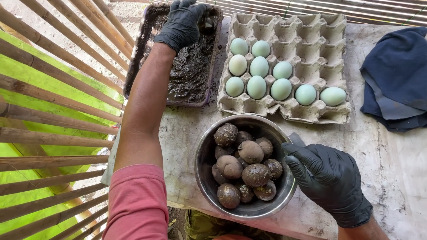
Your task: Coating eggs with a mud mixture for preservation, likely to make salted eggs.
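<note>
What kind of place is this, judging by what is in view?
Probably a rural outdoor work spot for coating eggs: a worn table beside bamboo slats, a tray of dark mud, and a carton of pale green eggs.

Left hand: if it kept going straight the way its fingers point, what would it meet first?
The left hand, gloved in black, points away from the person over the dark tray of muddy paste. Going straight on, it would likely meet the tray's far rim first; the height above it is unclear.

A crumpled dark blue cloth (pixel 396 80) lies at the table's (pixel 391 169) right edge. Bamboo slats (pixel 49 115) fan over green sheeting (pixel 26 102) at left.
</note>
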